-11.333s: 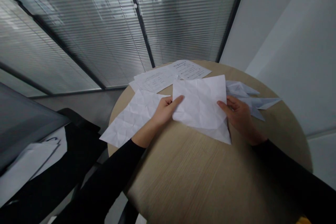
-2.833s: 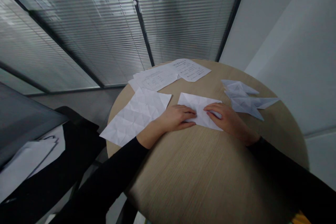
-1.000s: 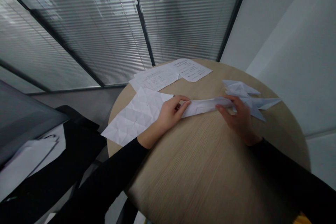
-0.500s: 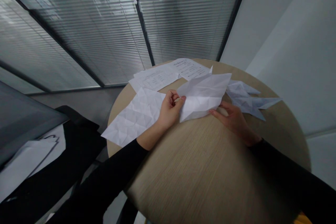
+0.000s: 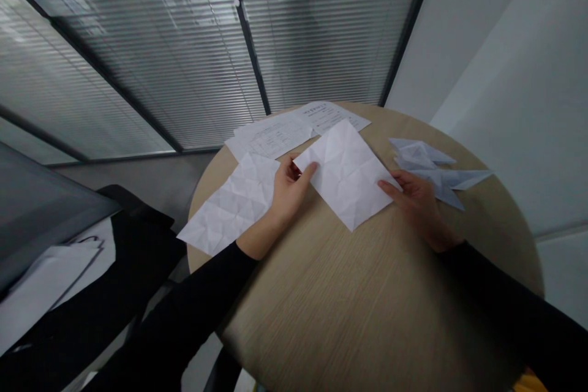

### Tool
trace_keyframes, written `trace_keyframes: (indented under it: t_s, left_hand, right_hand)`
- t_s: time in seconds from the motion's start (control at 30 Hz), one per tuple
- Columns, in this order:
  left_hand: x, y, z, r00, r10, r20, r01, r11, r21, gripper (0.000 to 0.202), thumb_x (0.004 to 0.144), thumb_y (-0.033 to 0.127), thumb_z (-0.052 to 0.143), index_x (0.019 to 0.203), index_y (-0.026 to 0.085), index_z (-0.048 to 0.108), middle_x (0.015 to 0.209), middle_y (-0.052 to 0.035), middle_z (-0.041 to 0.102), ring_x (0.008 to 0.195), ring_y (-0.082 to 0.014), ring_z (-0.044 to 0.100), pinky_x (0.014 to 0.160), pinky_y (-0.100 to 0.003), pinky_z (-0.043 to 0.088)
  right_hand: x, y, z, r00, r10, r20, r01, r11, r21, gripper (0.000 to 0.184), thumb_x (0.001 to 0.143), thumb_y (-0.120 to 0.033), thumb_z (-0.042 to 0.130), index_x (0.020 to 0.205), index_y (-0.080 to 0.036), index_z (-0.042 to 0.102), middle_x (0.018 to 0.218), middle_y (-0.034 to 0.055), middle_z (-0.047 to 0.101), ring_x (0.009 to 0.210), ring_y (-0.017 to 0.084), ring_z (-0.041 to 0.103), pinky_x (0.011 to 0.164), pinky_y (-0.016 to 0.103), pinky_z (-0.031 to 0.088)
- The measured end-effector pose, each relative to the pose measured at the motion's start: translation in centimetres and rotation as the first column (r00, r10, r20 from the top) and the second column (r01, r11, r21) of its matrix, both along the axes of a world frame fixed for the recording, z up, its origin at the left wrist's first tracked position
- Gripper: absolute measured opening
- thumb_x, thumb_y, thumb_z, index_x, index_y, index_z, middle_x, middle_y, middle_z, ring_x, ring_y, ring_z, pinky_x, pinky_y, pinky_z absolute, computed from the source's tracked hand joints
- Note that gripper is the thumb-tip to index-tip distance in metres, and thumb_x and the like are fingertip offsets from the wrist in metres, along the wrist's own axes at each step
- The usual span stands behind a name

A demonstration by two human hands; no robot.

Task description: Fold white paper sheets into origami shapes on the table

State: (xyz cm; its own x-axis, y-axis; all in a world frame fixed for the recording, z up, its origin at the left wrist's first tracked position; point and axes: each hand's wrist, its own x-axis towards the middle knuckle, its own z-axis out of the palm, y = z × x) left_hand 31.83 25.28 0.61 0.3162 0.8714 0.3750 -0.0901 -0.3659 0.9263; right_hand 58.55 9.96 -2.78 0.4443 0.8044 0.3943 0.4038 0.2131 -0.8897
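Note:
A creased white sheet of paper point(image 5: 348, 174) is held up over the table, turned like a diamond with one corner toward me. My left hand point(image 5: 293, 187) pinches its left corner, thumb on top and fingers behind. The right corner is pinched by my right hand point(image 5: 413, 199), its fingers partly hidden beneath the sheet. Left of my left hand lies a second sheet point(image 5: 232, 208), covered in a grid of creases. Beyond my right hand rests a folded white paper shape point(image 5: 432, 168) with several pointed ends.
Printed pages point(image 5: 275, 135) lie at the far edge of the round wooden table point(image 5: 367, 306). A black chair point(image 5: 133, 257) with papers point(image 5: 50, 282) on it stands at the left. Behind the table are glass panels with blinds point(image 5: 184, 43) and a white wall point(image 5: 519, 73).
The sheet in my hands was bent and tilted; now it is opened flatter and shows its full diamond shape. My right hand has shifted slightly right and up.

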Motion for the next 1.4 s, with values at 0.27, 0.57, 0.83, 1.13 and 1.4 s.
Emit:
trace_keyframes:
  t_s: [0.27, 0.57, 0.83, 1.13, 1.4]
  left_hand:
    - [-0.7, 0.5, -0.5, 0.969, 0.084, -0.231, -0.059, 0.992, 0.112, 0.020, 0.096, 0.031, 0.077, 0.112, 0.023, 0.067, 0.107, -0.0042, 0.078, 0.088, -0.0178, 0.068, 0.078, -0.031, 0.054]
    - [-1.4, -0.9, 0.6, 0.720, 0.248, -0.648, -0.017, 0.940, 0.340, 0.017, 0.092, 0.031, 0.080, 0.105, 0.026, 0.069, 0.081, -0.0019, 0.072, 0.073, -0.0244, 0.066, 0.077, -0.041, 0.051]
    - [-1.7, -0.4, 0.7, 0.660, 0.336, -0.672, 0.192, 0.790, 0.582, 0.042, 0.092, 0.032, 0.085, 0.129, 0.020, 0.070, 0.140, -0.0193, 0.075, 0.129, -0.0393, 0.072, 0.113, -0.057, 0.059]
    - [-1.7, -0.7, 0.1, 0.635, -0.082, -0.768, 0.654, 0.587, 0.478, 0.039, 0.113, 0.044, 0.069, 0.143, 0.020, 0.077, 0.151, -0.0157, 0.079, 0.140, -0.0342, 0.076, 0.123, -0.054, 0.061]
    - [-1.7, -0.2, 0.0, 0.628, 0.031, -0.777, 0.599, 0.618, 0.509, 0.031, 0.110, 0.020, 0.062, 0.134, 0.023, 0.081, 0.147, -0.0110, 0.081, 0.137, -0.0315, 0.076, 0.119, -0.054, 0.062]
  right_hand:
    - [0.5, 0.3, -0.1, 0.998, -0.039, 0.053, 0.038, 0.999, 0.014, 0.036, 0.100, -0.052, 0.088, 0.127, -0.031, 0.078, 0.125, 0.0098, 0.089, 0.109, 0.036, 0.086, 0.093, 0.055, 0.071]
    - [0.7, 0.4, 0.2, 0.917, -0.155, 0.368, 0.142, 0.988, 0.062, 0.044, 0.098, -0.035, 0.083, 0.140, -0.028, 0.072, 0.120, 0.0106, 0.082, 0.099, 0.032, 0.077, 0.097, 0.055, 0.066]
    - [1.1, 0.6, -0.6, 0.866, -0.069, 0.496, 0.064, 0.998, 0.027, 0.033, 0.096, -0.019, 0.071, 0.127, -0.028, 0.075, 0.121, 0.0125, 0.082, 0.102, 0.035, 0.078, 0.098, 0.059, 0.067]
    - [1.0, 0.5, -0.4, 0.845, 0.010, 0.535, -0.006, 1.000, -0.010, 0.028, 0.100, -0.026, 0.072, 0.128, -0.026, 0.079, 0.127, 0.0139, 0.085, 0.123, 0.039, 0.080, 0.113, 0.063, 0.063]
    - [0.6, 0.0, 0.4, 0.853, 0.067, 0.517, -0.043, 0.997, -0.059, 0.020, 0.099, -0.023, 0.069, 0.108, -0.028, 0.086, 0.097, 0.0072, 0.088, 0.089, 0.031, 0.080, 0.099, 0.055, 0.067]
